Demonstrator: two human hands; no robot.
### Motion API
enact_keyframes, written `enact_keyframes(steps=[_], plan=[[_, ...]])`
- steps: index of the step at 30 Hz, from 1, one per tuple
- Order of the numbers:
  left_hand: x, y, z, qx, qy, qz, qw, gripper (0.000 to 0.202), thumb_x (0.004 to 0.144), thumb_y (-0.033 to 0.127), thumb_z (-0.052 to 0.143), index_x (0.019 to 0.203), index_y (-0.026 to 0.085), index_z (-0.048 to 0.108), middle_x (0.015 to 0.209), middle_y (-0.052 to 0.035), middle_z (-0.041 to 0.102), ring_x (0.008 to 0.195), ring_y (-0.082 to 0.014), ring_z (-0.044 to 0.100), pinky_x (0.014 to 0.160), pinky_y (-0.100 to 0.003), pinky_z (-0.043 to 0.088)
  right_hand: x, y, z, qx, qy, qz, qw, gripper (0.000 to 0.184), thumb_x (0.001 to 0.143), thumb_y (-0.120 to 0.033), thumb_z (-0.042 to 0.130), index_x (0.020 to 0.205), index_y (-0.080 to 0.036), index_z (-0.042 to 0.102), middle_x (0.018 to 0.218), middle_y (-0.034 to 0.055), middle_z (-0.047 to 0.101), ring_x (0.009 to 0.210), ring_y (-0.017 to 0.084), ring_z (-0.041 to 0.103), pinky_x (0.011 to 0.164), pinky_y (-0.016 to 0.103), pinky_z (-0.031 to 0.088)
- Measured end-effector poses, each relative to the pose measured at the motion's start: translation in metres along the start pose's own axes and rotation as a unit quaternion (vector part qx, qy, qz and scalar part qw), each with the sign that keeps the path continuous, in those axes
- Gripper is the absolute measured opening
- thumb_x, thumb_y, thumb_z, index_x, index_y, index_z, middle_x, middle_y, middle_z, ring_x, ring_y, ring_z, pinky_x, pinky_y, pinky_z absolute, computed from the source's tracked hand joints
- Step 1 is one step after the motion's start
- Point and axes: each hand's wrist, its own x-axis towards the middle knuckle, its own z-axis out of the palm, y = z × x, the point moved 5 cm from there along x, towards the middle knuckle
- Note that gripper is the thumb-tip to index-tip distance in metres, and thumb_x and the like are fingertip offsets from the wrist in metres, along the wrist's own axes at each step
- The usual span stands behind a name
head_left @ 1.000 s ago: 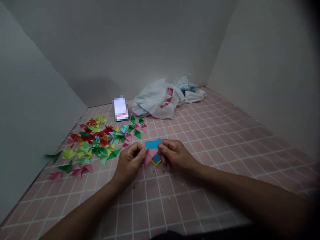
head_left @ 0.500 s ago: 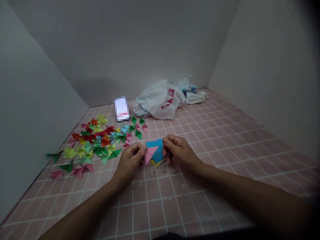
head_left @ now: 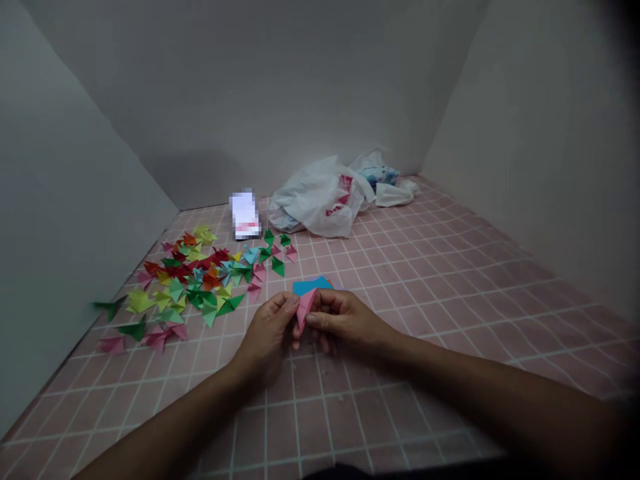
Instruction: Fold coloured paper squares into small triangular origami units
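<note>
Pink paper, folded: we judge it light, crisp, easily creased, best held by its edges. Our left hand pinches one side, our right hand the other.

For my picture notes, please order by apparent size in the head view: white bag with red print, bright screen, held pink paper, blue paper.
1. White bag
2. Bright screen
3. Held pink paper and blue paper: unsure, both partly hidden.
</note>
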Motion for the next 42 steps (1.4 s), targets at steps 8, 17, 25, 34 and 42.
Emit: enact_keyframes(steps=[8,17,25,34,42], plan=[[0.001,-0.005,0.002,-0.051,-0.037,-0.023,0.998,0.036,0.075,0.046,0.074,0.071,0.017,0.054,0.050,0.0059,0.049,0.046,-0.0084,0.046,0.044,-0.019,0.037,-0.002,0.000,0.001,0.012,-0.009,0.004,1.000,0.024,0.082,-0.038,0.069,0.083,-0.018,0.056,0.069,-0.0009,0.066,0.043,0.006,0.053,0.038,0.016,0.039],[0.002,-0.001,0.000,0.047,-0.039,0.027,0.998,0.031,0.083,0.044,0.068,0.074,0.018,0.054,0.055,0.0043,0.056,0.050,-0.0093,0.052,0.053,-0.021,0.045,-0.005,-0.004,-0.003,-0.061,0.049,-0.023,0.997,0.009,0.083,-0.026,0.059,0.079,-0.019,0.056,0.060,-0.0024,0.060,0.046,0.009,0.051,0.043,0.020,0.038],[-0.010,0.015,0.002,0.231,-0.012,0.174,0.957,0.020,0.088,0.035,0.064,0.099,0.019,0.060,0.087,-0.0003,0.065,0.072,-0.0124,0.063,0.066,-0.023,0.051,-0.013,-0.019,-0.008,-0.305,0.153,-0.150,0.928,0.013,0.081,-0.017,0.054,0.069,-0.019,0.052,0.061,-0.0034,0.050,0.056,0.010,0.045,0.052,0.022,0.033],[-0.022,0.027,0.010,0.465,0.022,0.350,0.813,0.008,0.090,0.017,0.056,0.098,0.019,0.057,0.084,-0.0015,0.071,0.068,-0.0130,0.071,0.062,-0.022,0.054,-0.016,-0.021,-0.005,-0.362,0.168,-0.184,0.898,0.013,0.080,-0.015,0.051,0.069,-0.020,0.045,0.058,-0.0053,0.046,0.051,0.009,0.040,0.051,0.022,0.030],[-0.034,0.029,0.018,0.581,0.073,0.497,0.640,0.006,0.090,0.013,0.053,0.086,0.017,0.055,0.069,-0.0022,0.069,0.058,-0.0148,0.068,0.054,-0.024,0.052,-0.021,-0.022,-0.002,-0.396,0.199,-0.224,0.868,0.014,0.078,-0.013,0.052,0.068,-0.019,0.045,0.058,-0.0050,0.045,0.051,0.009,0.040,0.051,0.022,0.029]])
